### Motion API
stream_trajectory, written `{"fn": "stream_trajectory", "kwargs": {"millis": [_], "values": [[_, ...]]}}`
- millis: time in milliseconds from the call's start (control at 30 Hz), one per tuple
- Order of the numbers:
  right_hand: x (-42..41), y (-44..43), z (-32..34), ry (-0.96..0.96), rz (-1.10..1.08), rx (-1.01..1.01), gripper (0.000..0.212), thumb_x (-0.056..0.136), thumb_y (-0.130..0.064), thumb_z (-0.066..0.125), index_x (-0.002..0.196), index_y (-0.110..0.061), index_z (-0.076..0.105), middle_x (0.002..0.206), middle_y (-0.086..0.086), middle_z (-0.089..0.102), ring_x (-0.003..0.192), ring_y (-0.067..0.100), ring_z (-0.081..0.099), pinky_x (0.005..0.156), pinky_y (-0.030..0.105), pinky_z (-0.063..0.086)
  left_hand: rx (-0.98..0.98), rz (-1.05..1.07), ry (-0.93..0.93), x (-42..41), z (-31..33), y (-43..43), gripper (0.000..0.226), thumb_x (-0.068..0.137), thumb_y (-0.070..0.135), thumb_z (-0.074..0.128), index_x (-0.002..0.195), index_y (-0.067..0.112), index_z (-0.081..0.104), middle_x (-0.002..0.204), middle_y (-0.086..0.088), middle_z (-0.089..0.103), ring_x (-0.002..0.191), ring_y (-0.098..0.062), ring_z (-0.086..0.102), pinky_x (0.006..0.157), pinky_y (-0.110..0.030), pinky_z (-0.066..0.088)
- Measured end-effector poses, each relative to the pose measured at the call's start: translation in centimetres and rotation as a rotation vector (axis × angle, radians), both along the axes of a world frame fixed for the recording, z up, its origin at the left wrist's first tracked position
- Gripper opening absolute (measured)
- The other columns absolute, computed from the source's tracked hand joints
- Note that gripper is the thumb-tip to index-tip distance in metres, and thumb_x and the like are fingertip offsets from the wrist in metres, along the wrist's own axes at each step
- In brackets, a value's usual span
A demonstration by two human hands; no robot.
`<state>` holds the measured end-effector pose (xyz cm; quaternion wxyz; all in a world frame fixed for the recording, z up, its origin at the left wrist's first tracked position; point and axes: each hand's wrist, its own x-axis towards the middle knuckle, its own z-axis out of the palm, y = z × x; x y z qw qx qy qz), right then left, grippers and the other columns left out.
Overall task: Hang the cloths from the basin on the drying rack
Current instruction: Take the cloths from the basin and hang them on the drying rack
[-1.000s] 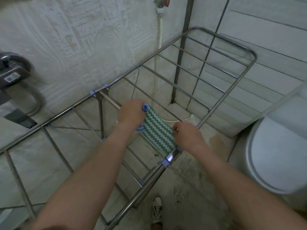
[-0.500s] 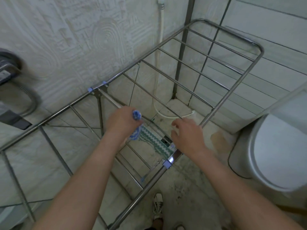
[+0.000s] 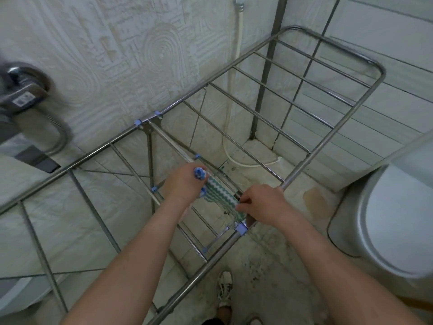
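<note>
Cloth (image 3: 220,195) first: how do you reckon it handles?

Light and limp, I'd judge. It is a small soft piece with green-and-white zigzag stripes. It hangs between the two hands rather than keeping any shape of its own. If it is damp it may cling a little, but nothing about it looks fragile.

Where is it, relative to the drying rack (image 3: 328,137)?

At the rack's near edge, stretched out just inside the side rail, close to the blue clip (image 3: 241,228) on that rail. I cannot tell whether it already rests on a rod.

And the hands?

The left hand (image 3: 185,184) is curled round the cloth's left end. A blue-and-white tuft pokes out by its fingers, and I cannot tell whether that is trim or a second cloth. The right hand (image 3: 262,202) pinches the opposite end, right beside the rail.

Best place to hold it?

By the two ends, as now. That keeps it spread, so it can drape evenly. Held by the middle, it would likely bunch.

What is the rack like?

It is shiny metal, with thin round rods running parallel inside a thicker frame that has rounded corners and blue plastic joints. The rods look slick, so a light cloth hung lopsided might slide off. Behind the rack is a pale embossed wall (image 3: 140,55), under it a gritty, stained floor (image 3: 269,266), and to its right a smooth white toilet (image 3: 398,219). No basin is in view.
</note>
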<state>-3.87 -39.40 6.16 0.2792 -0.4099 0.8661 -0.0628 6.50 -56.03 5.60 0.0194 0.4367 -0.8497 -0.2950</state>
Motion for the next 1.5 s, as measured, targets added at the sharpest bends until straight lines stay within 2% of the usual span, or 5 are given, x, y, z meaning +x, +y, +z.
{"fn": "stream_trajectory", "kwargs": {"millis": [300, 533, 867, 1233, 1500], "values": [[1.2, -0.1, 1.6, 0.032, -0.017, -0.126, 0.025, 0.094, -0.045, 0.049, 0.105, -0.031, 0.067, 0.099, -0.01, 0.07, 0.093, 0.011, 0.062, 0.086, 0.035, 0.036, 0.33, 0.338, 0.417, 3.1, 3.9, -1.7, 0.006, 0.084, 0.019, 0.065, 0.079, 0.019, 0.067, 0.076, -0.002, 0.068, 0.072, -0.016, 0.064, 0.061, -0.023, 0.048], [6.4, -1.1, 6.8, -1.251, -0.481, -0.517, 0.034, 0.092, -0.043, 0.056, 0.123, -0.031, 0.059, 0.114, 0.0, 0.07, 0.099, 0.022, 0.068, 0.079, 0.04, 0.058, 1.167, 0.408, 0.932, 6.4, 8.0, 4.7, 0.014, 0.087, 0.001, 0.056, 0.095, 0.01, 0.064, 0.087, -0.012, 0.07, 0.074, -0.022, 0.068, 0.064, -0.032, 0.059], [9.2, 2.1, 6.8, -1.154, -0.828, -0.887, 0.031, 0.094, -0.023, 0.056, 0.107, 0.004, 0.063, 0.095, 0.018, 0.069, 0.078, 0.024, 0.067, 0.055, 0.028, 0.057, 0.939, 0.394, 0.73, 12.2, 8.2, 9.3, 0.017, 0.079, -0.005, 0.066, 0.093, 0.005, 0.063, 0.079, -0.01, 0.073, 0.063, -0.014, 0.069, 0.057, -0.024, 0.056], [11.0, 3.4, 7.8, -1.417, -1.077, -1.082, 0.009, 0.095, -0.019, 0.058, 0.096, -0.011, 0.063, 0.076, 0.003, 0.072, 0.061, 0.012, 0.069, 0.05, 0.027, 0.057, 0.901, 0.232, 0.523, 20.1, 9.7, 12.6, 0.018, 0.075, 0.0, 0.069, 0.092, 0.006, 0.071, 0.061, 0.0, 0.068, 0.05, -0.005, 0.059, 0.052, -0.016, 0.048], [16.0, 1.2, 10.1, -1.19, -0.472, -0.857, 0.01, 0.087, -0.016, 0.066, 0.091, -0.008, 0.068, 0.074, 0.003, 0.073, 0.064, 0.012, 0.068, 0.055, 0.022, 0.054, 0.426, 0.149, 0.643, 20.3, 12.4, 12.6, 0.02, 0.076, 0.03, 0.075, 0.084, 0.014, 0.067, 0.075, -0.018, 0.061, 0.064, -0.015, 0.058, 0.061, -0.023, 0.044]]}}
